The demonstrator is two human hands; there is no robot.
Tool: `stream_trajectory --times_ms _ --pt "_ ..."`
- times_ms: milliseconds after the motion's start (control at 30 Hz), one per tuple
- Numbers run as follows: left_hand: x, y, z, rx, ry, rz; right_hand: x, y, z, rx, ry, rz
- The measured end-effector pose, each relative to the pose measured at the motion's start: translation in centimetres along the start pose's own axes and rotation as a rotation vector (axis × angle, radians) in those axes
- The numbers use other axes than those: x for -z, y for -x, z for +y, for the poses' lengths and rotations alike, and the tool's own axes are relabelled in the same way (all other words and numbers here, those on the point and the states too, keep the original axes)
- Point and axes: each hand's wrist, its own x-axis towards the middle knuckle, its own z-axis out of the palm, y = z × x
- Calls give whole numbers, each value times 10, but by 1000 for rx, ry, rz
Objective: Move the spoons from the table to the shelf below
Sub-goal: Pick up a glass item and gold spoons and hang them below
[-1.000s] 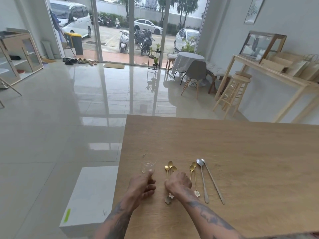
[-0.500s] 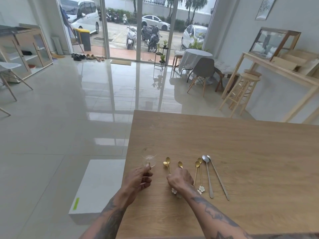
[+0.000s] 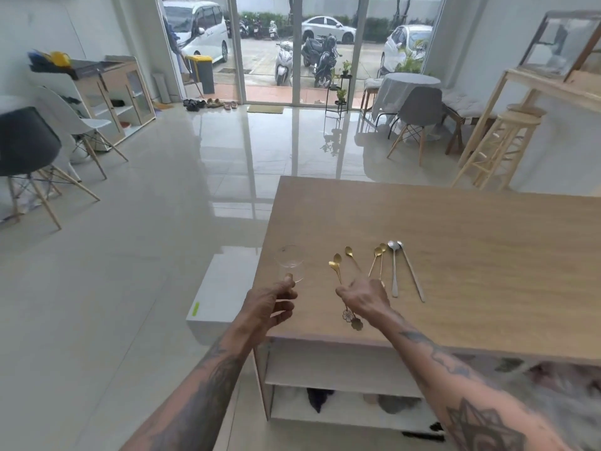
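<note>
Your left hand (image 3: 271,302) grips a clear glass (image 3: 289,263) by its base, off the table (image 3: 455,255). Your right hand (image 3: 364,299) pinches two gold spoons (image 3: 336,268); five spoons (image 3: 393,268) lie beside it. The shelf (image 3: 341,369) sits below.

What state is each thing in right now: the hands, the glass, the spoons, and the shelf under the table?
Left hand: closed on the clear glass, held upright and empty.
Right hand: pinching gold spoons, lifted off the table.
Second gold pair: lying flat on the table.
Two silver spoons: lying flat, side by side, untouched.
Shelf below: open-fronted, no spoons on it yet.
</note>
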Motion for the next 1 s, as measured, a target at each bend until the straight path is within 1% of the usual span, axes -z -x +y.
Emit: stream_trajectory --times_ms 133,233,300,433,533,667,767,867,1000 --pt "-4 52 -41 19 11 11 1 55 32 -9 -2 -66" --pt "-6 86 -73 17 19 -2 -2 91 58 -12 -29 -74" --pt "-6 107 -93 24 32 -11 -7 111 75 -1 8 -103" --pt "-2 141 -133 84 42 -1 -32 137 105 -22 42 -201" --pt "5 146 -166 155 35 36 -58 140 127 -71 25 -260" --pt "17 118 -205 241 30 105 -100 121 158 -123 17 -308" --pt "24 75 -224 281 6 156 -134 88 178 -142 -3 -342" --pt "30 25 -236 294 -61 187 -164 44 189 -142 -16 -328" --pt "36 -49 -246 279 -138 189 -211 -25 193 -146 1 -300"
